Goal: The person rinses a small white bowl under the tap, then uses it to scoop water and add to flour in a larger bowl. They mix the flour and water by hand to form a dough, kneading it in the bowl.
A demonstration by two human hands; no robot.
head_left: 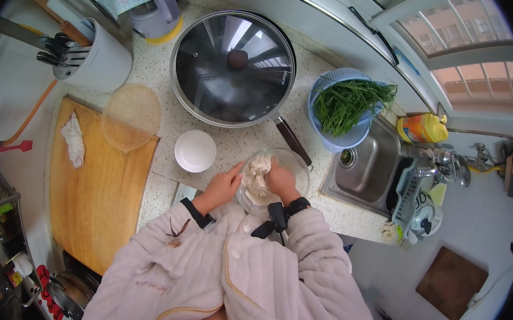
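Observation:
A clear glass bowl point(302, 176) stands at the counter's front edge, close to my body, with rough, pale dough point(257, 179) in it. My left hand point(224, 185) rests against the bowl's left side, fingers at the rim. Inside the bowl my right hand point(281, 180) presses into the dough at its right side; its fingertips are partly hidden by the dough. Just left of the bowl is a small white bowl point(195, 151). Behind, a large pan with a glass lid point(234, 82) points its dark handle point(292, 140) towards the glass bowl's rim.
A wooden board point(98, 190) with a crumpled white cloth point(73, 139) and a translucent round lid point(132, 118) lies left. Right are a blue colander point(338, 143) of long green leaves point(349, 105), a steel sink point(368, 167) and a dish rack point(405, 194). A utensil holder point(102, 64) stands back left.

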